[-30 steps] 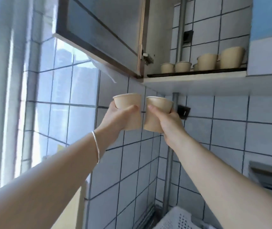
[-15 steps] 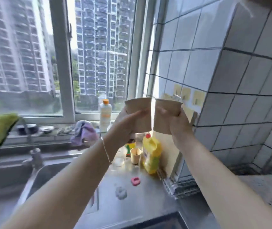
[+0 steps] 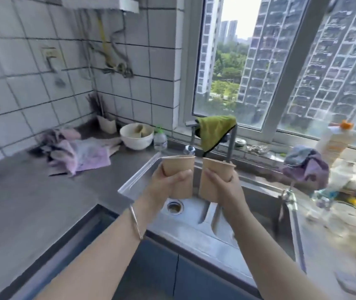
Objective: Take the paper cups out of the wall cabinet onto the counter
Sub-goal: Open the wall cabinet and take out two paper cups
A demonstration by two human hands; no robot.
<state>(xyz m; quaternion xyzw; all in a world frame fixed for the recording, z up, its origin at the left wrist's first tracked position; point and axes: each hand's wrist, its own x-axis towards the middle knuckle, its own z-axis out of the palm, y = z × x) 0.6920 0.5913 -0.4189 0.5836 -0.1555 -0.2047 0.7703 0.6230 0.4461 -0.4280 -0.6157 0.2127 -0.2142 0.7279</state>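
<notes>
1. The whole view is smeared by motion, worst toward 3 o'clock, where a clutter of red, yellow and clear items on the worktop cannot be told apart; the white bottle with an orange cap [image 3: 332,141] is only a soft shape.
2. Neither cup's inside can be seen, since both mouths face away from the camera.
3. The left hand [image 3: 168,187] has its grip wrapped around the left paper cup [image 3: 179,176], thumb across the front; a thin bangle [image 3: 136,221] circles that wrist.
4. The right hand [image 3: 226,189] has its grip closed on the right paper cup [image 3: 213,180], which tilts slightly toward 1 o'clock. The two cups sit just beside each other, held in the air above the sink [image 3: 194,226] (neither touches it).
5. The sink basin holds only its drain [image 3: 174,206]. At 11 o'clock a white bowl [image 3: 137,136] holds something pale that is too blurred to name, with a small clear bottle [image 3: 160,139] just beside it.
6. A green cloth [image 3: 213,131] hangs over the tap [image 3: 191,137] at 12 o'clock.
7. The grey worktop [image 3: 21,202] runs toward 9 o'clock and carries a crumpled pink cloth [image 3: 79,152]; white tiled walls meet in the corner, and a window [image 3: 281,68] looks out on tower blocks.
</notes>
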